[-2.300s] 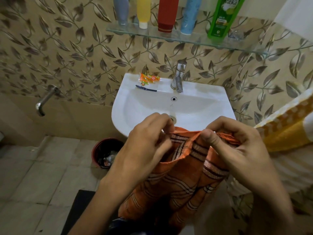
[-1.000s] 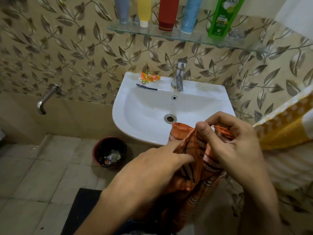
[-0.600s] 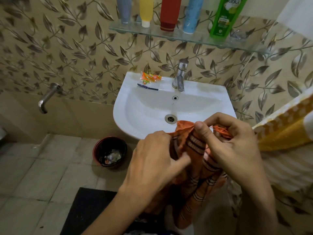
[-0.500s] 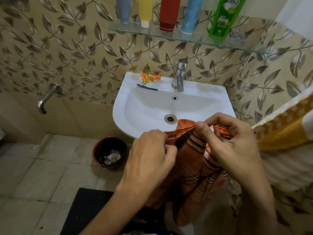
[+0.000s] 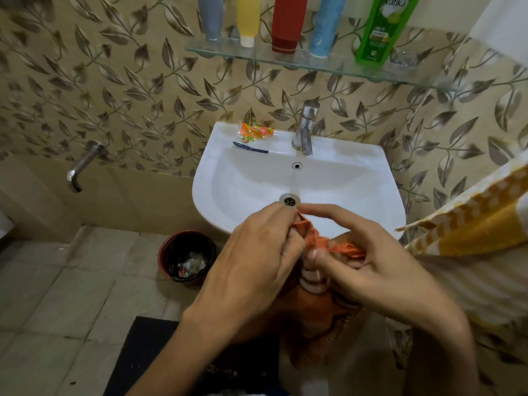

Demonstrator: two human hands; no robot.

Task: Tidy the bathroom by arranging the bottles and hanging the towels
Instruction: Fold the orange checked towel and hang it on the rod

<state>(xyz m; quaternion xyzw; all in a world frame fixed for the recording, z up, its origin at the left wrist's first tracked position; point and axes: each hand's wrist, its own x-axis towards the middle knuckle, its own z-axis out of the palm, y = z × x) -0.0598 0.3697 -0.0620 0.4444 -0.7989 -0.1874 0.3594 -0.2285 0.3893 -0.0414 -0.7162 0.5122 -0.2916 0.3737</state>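
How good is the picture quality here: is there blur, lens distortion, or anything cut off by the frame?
Head view: wide-angle bending curves the glass shelf and wall tiles toward the edges; the bottles' tops are cut off by the top edge; the left hand and right hand look slightly soft, bunching the orange towel; the sink is sharp and evenly lit, and the floor mat is dim.

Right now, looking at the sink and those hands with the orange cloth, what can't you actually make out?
All in the head view:
- Orange towel: mostly hidden behind the left hand and right hand; its full shape and fold can't be told.
- Shelf bottles: tops cut off by the upper edge; only the green bottle shows a partly readable label.
- Orange packet on the sink: print too small.
- Bin contents: dark, unclear.
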